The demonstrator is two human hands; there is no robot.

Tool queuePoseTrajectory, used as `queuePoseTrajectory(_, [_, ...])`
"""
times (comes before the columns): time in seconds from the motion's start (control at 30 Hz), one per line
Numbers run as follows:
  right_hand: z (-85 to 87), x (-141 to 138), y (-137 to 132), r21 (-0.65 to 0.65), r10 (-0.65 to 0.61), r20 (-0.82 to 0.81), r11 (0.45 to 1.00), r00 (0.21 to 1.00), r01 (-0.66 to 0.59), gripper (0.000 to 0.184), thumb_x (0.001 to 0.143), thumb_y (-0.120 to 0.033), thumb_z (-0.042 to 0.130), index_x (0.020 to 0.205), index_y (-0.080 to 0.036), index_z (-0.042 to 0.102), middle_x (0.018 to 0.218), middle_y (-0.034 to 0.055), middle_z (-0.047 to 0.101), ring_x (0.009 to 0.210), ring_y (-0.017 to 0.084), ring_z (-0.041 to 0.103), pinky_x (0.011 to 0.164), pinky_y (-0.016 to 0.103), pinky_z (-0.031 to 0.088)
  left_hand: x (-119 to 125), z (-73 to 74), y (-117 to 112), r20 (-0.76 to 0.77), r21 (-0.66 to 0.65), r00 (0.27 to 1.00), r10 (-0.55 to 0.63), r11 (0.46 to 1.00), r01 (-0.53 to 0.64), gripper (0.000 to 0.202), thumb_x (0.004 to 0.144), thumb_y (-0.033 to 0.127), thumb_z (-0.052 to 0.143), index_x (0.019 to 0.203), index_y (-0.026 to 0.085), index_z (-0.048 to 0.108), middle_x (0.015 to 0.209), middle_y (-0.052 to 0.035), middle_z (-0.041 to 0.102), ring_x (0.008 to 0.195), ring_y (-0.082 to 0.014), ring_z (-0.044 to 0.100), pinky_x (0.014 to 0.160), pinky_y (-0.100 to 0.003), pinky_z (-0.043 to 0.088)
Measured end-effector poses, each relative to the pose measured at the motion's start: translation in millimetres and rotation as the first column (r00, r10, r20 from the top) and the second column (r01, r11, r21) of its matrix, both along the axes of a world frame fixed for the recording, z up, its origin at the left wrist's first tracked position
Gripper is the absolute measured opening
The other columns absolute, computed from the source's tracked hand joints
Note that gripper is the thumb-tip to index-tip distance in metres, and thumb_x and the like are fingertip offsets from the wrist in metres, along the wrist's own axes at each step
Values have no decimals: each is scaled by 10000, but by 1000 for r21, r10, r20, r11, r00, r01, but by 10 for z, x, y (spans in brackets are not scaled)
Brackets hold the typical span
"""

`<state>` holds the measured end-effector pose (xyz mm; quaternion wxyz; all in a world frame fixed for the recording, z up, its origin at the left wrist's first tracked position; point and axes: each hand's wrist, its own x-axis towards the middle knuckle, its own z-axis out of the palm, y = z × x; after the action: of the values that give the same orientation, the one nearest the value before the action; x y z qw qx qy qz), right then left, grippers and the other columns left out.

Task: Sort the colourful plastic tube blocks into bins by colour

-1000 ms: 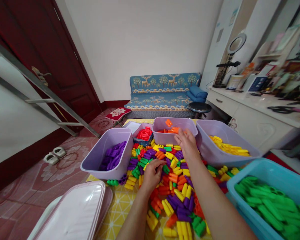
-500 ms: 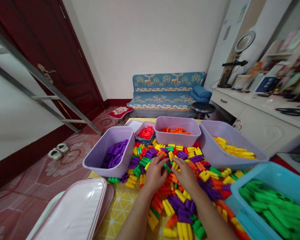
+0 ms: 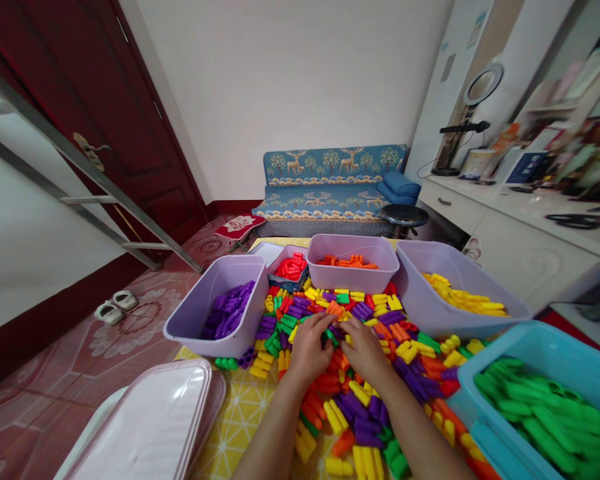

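Note:
A heap of small plastic blocks (image 3: 380,320) in purple, yellow, orange, green and red covers the table. My left hand (image 3: 307,347) and my right hand (image 3: 363,350) rest side by side on the middle of the heap, fingers curled down into the blocks. What the fingertips pinch is hidden. Behind the heap stand a purple-block tub (image 3: 200,313), a small box of red blocks (image 3: 290,267), an orange-block tub (image 3: 353,277) and a yellow-block tub (image 3: 430,313). A blue tub of green blocks (image 3: 545,340) sits at the right.
A pink lidded case (image 3: 150,427) lies at the front left on the yellow tablecloth (image 3: 240,420). Beyond the table are a patterned blue sofa (image 3: 330,187), a black stool (image 3: 403,215), a white counter with a ring light (image 3: 483,87), a dark red door and slippers (image 3: 113,307) on the floor.
A second ago my right hand reached over the orange-block tub as a block dropped in. It has come back to the heap beside my left hand, and both now curl into the blocks.

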<state>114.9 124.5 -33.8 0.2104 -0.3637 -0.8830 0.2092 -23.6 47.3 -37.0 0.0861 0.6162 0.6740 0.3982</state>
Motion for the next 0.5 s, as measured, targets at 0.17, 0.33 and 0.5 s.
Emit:
queuePoseTrajectory(0.17, [-6, -18, -15, -97, -12, -307, 995, 952, -19, 207, 831, -209, 514, 993, -194, 642, 1017, 76, 668, 978, 227, 611, 881, 387, 457, 20, 44, -21, 12, 51, 1000, -21, 999, 21, 523, 725, 96, 600, 1224, 253, 593, 1169, -49, 655, 1088, -234, 567, 961, -408, 443])
queuePoseTrajectory(0.33, [-53, -44, -52, -365, -201, -555, 931, 807, -19, 306, 755, -330, 658, 1022, -198, 589, 937, 69, 692, 895, 223, 657, 816, 367, 523, 32, 31, -5, 51, 131, 998, -21, 991, 14, 368, 792, 139, 618, 1142, 248, 647, 1050, -55, 708, 998, -224, 614, 909, -398, 460])
queuePoseTrajectory(0.5, [-107, -28, -32, -463, -274, -600, 885, 751, -46, 349, 787, -442, 626, 1031, -199, 567, 987, 89, 693, 883, 230, 683, 781, 357, 544, 38, 35, -3, 309, 201, 949, 62, 971, -128, 236, 817, 171, 606, 1037, 210, 684, 997, -59, 718, 911, -196, 655, 846, -344, 501])
